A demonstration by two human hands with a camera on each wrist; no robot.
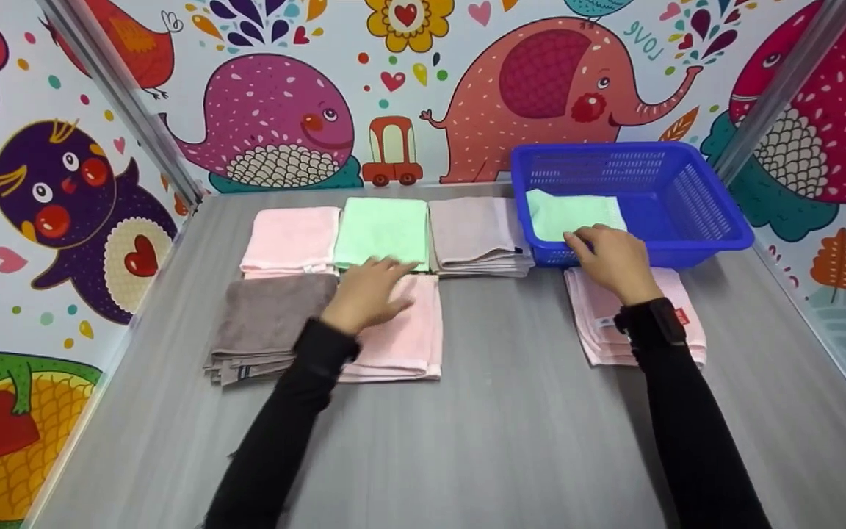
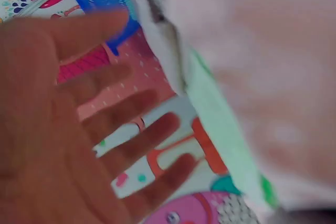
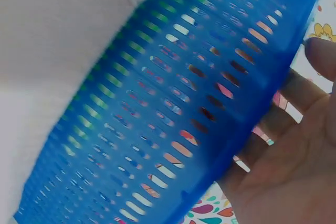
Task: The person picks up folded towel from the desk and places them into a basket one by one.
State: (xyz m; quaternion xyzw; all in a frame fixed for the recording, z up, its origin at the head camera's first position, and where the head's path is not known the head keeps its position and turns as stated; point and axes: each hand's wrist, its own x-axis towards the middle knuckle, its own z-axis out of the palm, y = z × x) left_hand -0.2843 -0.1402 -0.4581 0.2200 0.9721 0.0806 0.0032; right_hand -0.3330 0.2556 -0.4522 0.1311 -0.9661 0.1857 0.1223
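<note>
My left hand (image 1: pixel 370 294) hovers with spread fingers over a folded pink towel stack (image 1: pixel 408 345), its fingertips near a green towel stack (image 1: pixel 382 228). Nothing lies in its palm in the left wrist view. My right hand (image 1: pixel 614 261) is at the near rim of a blue plastic basket (image 1: pixel 735 220), its fingers reaching over the rim by a folded green towel (image 1: pixel 570 209) inside. In the right wrist view the fingers pass behind the rim and the thumb stands apart; their tips are hidden. Below that wrist lies another pink towel stack (image 1: pixel 583 316).
Left of the basket lies a beige-grey towel stack (image 1: pixel 471 224). A pink stack (image 1: pixel 294 235) is at the back left, with a grey-brown stack (image 1: pixel 272 316) in front of it. Printed cartoon walls (image 1: pixel 401 81) bound the grey table (image 1: pixel 504 441).
</note>
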